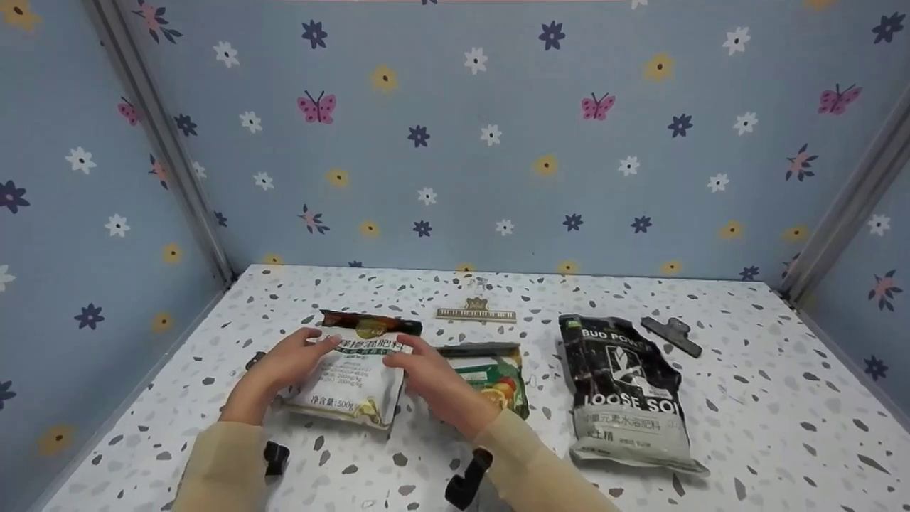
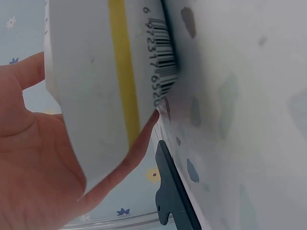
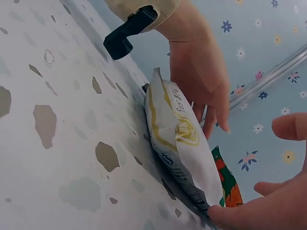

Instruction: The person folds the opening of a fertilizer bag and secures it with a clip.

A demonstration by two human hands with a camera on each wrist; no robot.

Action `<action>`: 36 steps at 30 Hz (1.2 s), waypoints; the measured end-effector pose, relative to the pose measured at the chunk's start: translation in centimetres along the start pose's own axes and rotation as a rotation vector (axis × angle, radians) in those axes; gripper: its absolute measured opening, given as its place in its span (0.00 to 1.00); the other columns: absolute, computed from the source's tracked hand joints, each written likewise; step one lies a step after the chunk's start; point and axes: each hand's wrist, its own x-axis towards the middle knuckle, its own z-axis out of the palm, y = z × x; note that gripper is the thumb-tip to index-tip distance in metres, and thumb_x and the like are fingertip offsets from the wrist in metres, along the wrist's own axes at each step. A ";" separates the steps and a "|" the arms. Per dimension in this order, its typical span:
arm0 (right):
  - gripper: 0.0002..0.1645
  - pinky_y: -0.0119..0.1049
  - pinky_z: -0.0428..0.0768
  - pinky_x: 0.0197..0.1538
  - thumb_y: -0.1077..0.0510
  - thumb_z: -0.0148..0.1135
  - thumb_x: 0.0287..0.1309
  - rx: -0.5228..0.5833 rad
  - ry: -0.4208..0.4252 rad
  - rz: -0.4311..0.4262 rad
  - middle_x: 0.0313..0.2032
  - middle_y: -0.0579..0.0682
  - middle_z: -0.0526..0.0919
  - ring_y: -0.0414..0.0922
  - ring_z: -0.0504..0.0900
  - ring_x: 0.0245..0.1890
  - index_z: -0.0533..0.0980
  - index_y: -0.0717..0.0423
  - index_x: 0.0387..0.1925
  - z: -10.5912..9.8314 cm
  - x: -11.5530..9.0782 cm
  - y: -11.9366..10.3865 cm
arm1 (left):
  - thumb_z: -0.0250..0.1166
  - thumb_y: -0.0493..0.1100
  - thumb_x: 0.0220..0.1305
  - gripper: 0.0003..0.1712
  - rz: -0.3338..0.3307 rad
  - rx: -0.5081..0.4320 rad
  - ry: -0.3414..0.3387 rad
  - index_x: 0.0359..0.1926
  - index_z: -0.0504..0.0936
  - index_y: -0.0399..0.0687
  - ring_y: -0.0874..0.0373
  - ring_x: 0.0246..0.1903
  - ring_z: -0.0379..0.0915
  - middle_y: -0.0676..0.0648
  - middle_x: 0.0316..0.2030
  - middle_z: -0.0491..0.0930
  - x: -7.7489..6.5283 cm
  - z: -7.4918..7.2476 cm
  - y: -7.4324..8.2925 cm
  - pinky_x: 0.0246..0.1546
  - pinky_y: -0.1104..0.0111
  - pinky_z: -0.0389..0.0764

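Note:
A white fertilizer bag (image 1: 341,391) with a dark top band lies on the speckled table, between my two hands. My left hand (image 1: 284,366) is at its left side; in the left wrist view a finger reaches under the bag's lower edge beside the barcode. At the right side, my right hand (image 1: 444,391) has a low fingertip touching the bag's edge, while the thumb stands apart from it in the right wrist view. Fingers of both hands are fairly straight. A green pouch (image 1: 490,370) with pictured fruit lies partly behind my right hand.
A black and grey soil bag (image 1: 625,398) lies to the right, with a dark clip (image 1: 672,334) by its top. A gold clip (image 1: 476,313) lies behind the green pouch. Another dark clip (image 2: 175,191) lies left of the white bag. Flowered walls (image 1: 455,142) enclose the table.

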 end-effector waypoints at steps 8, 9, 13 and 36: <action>0.42 0.50 0.62 0.69 0.57 0.64 0.60 0.135 0.096 0.035 0.71 0.63 0.61 0.61 0.63 0.69 0.60 0.54 0.74 0.5 0.1 0.2 | 0.49 0.68 0.72 0.51 -0.002 -0.057 0.000 0.76 0.49 0.32 0.29 0.71 0.45 0.26 0.73 0.47 -0.1 -0.1 0.2 0.67 0.39 0.53; 0.43 0.50 0.61 0.70 0.57 0.65 0.59 0.150 0.097 0.033 0.71 0.63 0.62 0.61 0.63 0.70 0.60 0.55 0.74 0.6 0.2 0.3 | 0.49 0.68 0.72 0.51 -0.007 -0.068 0.000 0.76 0.48 0.33 0.29 0.71 0.44 0.26 0.73 0.46 -0.1 -0.1 0.2 0.67 0.39 0.52; 0.44 0.50 0.58 0.71 0.58 0.65 0.58 0.199 0.081 0.022 0.71 0.63 0.61 0.59 0.59 0.72 0.59 0.56 0.74 0.8 0.2 0.6 | 0.50 0.67 0.72 0.51 -0.029 -0.109 -0.004 0.77 0.46 0.34 0.29 0.72 0.42 0.27 0.74 0.43 -0.1 -0.2 0.2 0.67 0.39 0.52; 0.50 0.50 0.71 0.63 0.58 0.60 0.59 0.415 0.128 -0.014 0.67 0.65 0.67 0.61 0.71 0.64 0.48 0.55 0.77 0.7 -0.4 0.2 | 0.49 0.65 0.74 0.49 -0.060 -0.332 0.082 0.77 0.45 0.33 0.35 0.71 0.49 0.28 0.72 0.50 0.0 -0.7 0.3 0.66 0.45 0.61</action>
